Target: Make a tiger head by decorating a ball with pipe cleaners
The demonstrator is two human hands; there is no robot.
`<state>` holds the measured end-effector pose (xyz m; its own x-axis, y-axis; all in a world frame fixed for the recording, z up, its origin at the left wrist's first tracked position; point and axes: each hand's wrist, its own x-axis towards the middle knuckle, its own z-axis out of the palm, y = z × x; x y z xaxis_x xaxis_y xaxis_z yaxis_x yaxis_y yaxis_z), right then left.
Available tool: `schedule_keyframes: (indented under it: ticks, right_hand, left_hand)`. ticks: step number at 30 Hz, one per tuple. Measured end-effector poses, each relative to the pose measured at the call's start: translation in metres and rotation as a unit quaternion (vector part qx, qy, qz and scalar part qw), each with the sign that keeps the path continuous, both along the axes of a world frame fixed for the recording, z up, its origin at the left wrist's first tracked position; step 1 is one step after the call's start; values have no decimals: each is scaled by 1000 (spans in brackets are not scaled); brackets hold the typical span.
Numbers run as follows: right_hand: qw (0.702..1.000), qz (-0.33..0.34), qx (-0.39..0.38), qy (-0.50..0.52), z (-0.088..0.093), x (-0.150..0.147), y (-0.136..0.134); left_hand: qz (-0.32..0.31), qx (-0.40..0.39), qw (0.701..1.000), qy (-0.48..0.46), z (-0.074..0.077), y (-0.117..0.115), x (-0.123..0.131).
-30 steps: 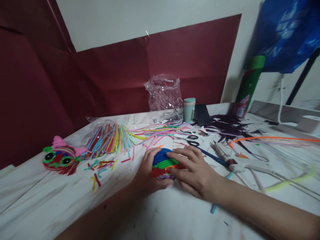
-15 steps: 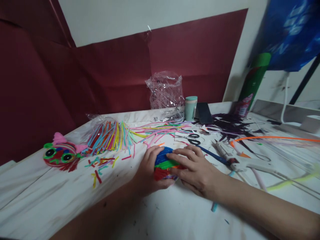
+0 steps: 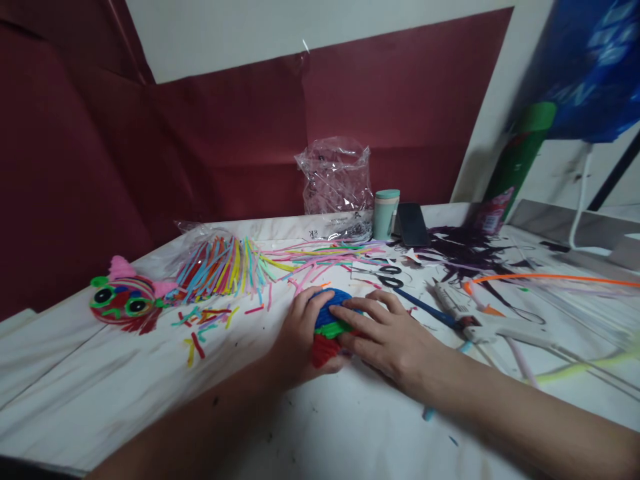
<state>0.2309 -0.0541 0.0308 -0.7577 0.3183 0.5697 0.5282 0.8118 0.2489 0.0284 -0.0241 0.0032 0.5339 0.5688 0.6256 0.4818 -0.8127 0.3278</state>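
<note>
Turned a little between the hands since the earlier frames, the striped ball (image 3: pixel 333 329) now shows blue on top, green below that and red toward the front, with the orange strip no longer in sight; both hands remain on it. It sits at the near middle of the white worktop (image 3: pixel 345 427). The left hand (image 3: pixel 300 337) cups its left side, fingers curled together over the edge and the thumb low at the front. The right hand (image 3: pixel 387 337) lies across the right side, fingers slightly spread and bent onto the surface; whether any of them pinch a strand cannot be told. Just beyond the right hand are black-handled scissors (image 3: pixel 393 280), and to the right lies a white glue gun (image 3: pixel 507 329). Well to the left rests a colourful figure (image 3: pixel 124 300) with pink ears and green-ringed eyes, near a bundle of fuzzy stems (image 3: pixel 220 270) and scattered cut pieces (image 3: pixel 199 345). Farther back, a pale green cup (image 3: pixel 386 217) stands beside a dark flat device (image 3: pixel 413 225), with dark purple strands (image 3: pixel 460 248) to their right.
</note>
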Motion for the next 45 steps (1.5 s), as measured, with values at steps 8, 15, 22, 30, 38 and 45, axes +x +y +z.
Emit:
schedule_keyframes:
  ticks: [8, 15, 22, 30, 38, 45]
  right_hand:
    - [981, 54, -71, 170, 6, 5, -4]
    - [883, -44, -217, 414, 0, 13, 13]
    - [857, -75, -274, 429, 0, 15, 15]
    - [947, 75, -181, 254, 10, 13, 2]
    - [980, 60, -136, 135, 5, 11, 3]
    - [960, 28, -213, 177, 6, 5, 2]
  left_hand:
    - [-13, -38, 999, -21, 3, 0, 0]
    - [-20, -66, 996, -52, -3, 14, -9]
    - [-31, -57, 996, -55, -4, 15, -11]
    - [-28, -39, 998, -45, -4, 17, -10]
    - [3, -48, 997, -55, -5, 13, -7]
    - [1, -9, 999, -33, -4, 11, -4]
